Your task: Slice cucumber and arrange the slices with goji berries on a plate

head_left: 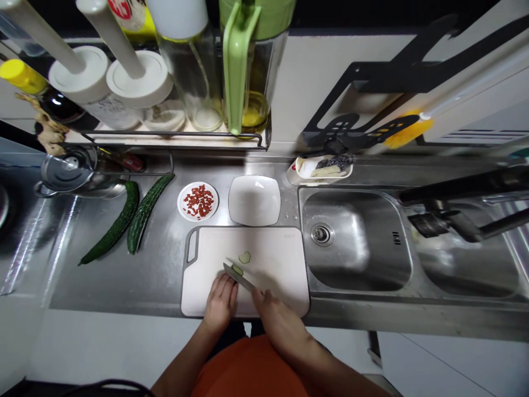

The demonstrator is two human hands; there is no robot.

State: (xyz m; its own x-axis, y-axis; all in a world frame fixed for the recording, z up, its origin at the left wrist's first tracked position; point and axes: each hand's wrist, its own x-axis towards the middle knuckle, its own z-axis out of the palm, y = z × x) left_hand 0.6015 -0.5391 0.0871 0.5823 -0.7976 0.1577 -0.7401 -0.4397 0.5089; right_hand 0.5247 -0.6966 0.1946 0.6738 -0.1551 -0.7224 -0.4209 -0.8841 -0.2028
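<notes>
My right hand (279, 320) is closed round the handle of a kitchen knife (243, 280), its blade slanting up and left over the white cutting board (281, 286). My left hand (221, 298) rests on the board by the blade, fingers bent and pressed together; whatever they hold is hidden. Against the blade's far side lies a small pale green slice (237, 269). Another thin, pale slice (244, 257) lies flat a little farther up the board.
Behind the board stand a plate of chopped red pieces (198, 202) and a white square dish (254, 200). Two cucumbers (115, 226) lie to the left. A double sink (359, 242) with a dark faucet (454, 204) is at right. Jars and an oil jug (252, 71) line a rack.
</notes>
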